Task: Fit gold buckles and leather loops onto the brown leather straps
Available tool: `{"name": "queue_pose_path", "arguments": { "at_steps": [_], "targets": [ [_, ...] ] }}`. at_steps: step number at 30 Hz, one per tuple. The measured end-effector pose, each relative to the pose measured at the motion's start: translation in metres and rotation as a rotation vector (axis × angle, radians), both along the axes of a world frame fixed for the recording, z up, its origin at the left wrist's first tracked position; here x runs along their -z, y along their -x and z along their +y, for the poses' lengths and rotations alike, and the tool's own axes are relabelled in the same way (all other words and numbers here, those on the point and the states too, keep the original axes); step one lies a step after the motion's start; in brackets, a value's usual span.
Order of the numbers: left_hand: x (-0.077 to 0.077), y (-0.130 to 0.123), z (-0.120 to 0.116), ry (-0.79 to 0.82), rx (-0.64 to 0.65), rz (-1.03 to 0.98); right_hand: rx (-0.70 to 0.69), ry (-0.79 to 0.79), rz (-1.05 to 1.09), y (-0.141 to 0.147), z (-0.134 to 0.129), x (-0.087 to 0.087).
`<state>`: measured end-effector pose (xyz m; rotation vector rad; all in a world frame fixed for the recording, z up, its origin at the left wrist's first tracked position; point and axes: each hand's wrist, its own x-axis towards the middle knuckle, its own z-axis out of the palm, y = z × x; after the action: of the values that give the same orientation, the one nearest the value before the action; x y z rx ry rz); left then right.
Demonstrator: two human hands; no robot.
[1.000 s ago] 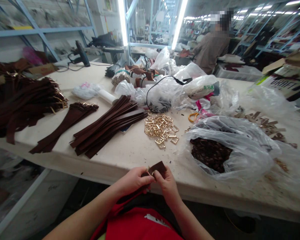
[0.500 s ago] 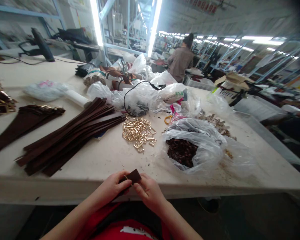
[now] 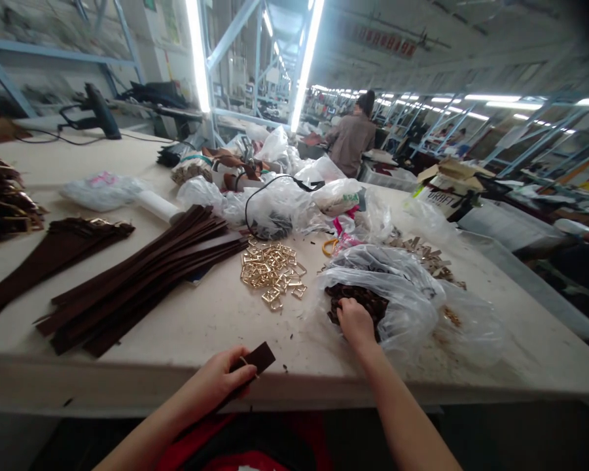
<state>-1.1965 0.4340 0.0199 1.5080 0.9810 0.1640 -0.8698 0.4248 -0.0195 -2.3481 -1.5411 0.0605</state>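
Near the front edge of the table, my left hand is closed around a dark brown leather strap, whose squared end sticks out past the thumb. A thin pale-gold piece shows across the strap at the fingers; its full shape is hidden. My right hand is inside the mouth of a clear plastic bag, its fingers curled down on small dark brown pieces. What its fingertips pinch, if anything, is hidden. Between and beyond my hands lies a loose pile of gold rectangular buckles.
Long brown straps lie fanned at the left, beside another strap bundle. Plastic bags heap at the back, with yellow-handled scissors before them. A cardboard box stands far right. A person stands beyond the table.
My right hand has let go of the strap and moved right, into the bag of brown pieces. My left hand still holds the strap near the same place.
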Motion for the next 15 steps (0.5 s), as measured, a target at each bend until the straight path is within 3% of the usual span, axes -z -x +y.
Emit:
{"name": "queue_pose_path", "arguments": {
  "at_steps": [8, 15],
  "targets": [
    [-0.002, -0.007, 0.001, 0.002, 0.013, -0.002, 0.069, -0.155, 0.193, -0.016, -0.002, -0.005],
    [0.005, -0.003, -0.001, 0.002, -0.02, -0.004, 0.089, -0.156, 0.507, -0.025, 0.004, 0.007]
  ]
}}
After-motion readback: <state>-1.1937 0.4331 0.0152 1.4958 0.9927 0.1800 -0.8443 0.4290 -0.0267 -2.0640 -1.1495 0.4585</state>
